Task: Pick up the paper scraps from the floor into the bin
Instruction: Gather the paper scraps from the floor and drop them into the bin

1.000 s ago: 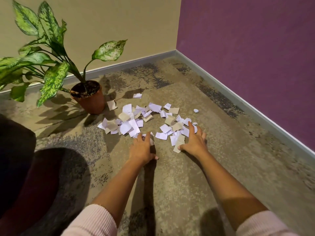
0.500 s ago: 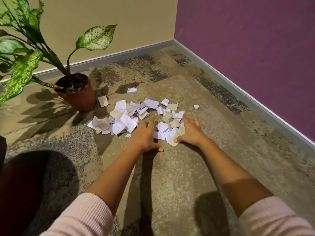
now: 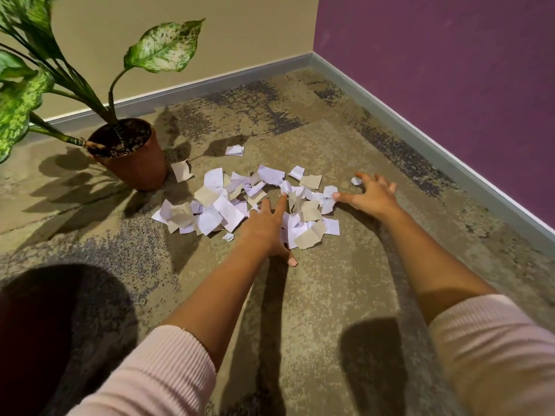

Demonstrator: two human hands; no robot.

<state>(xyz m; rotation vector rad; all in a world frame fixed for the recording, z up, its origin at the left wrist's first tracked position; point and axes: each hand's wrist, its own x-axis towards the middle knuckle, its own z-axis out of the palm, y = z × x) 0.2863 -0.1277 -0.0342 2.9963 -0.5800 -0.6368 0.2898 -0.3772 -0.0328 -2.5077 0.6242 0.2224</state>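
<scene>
A heap of white and tan paper scraps [image 3: 228,205] lies on the carpet in the middle of the head view. My left hand [image 3: 267,226] rests flat on the heap's near side, fingers spread over the scraps. My right hand [image 3: 371,195] hovers at the heap's right edge with fingers apart, holding nothing. A small crumpled scrap [image 3: 356,181] lies just beside its fingertips. Two loose scraps, a tan one [image 3: 181,171] and a white one [image 3: 235,150], lie apart near the pot. A dark rounded shape [image 3: 33,340] at the lower left may be the bin; I cannot tell.
A potted plant [image 3: 132,157] with large spotted leaves stands left of the scraps. A beige wall [image 3: 210,40] and a purple wall [image 3: 435,55] meet in a corner behind, with grey skirting along the floor.
My right hand has let go of the scraps and swung out to the right toward the small crumpled scrap. My left hand has slid forward onto the heap.
</scene>
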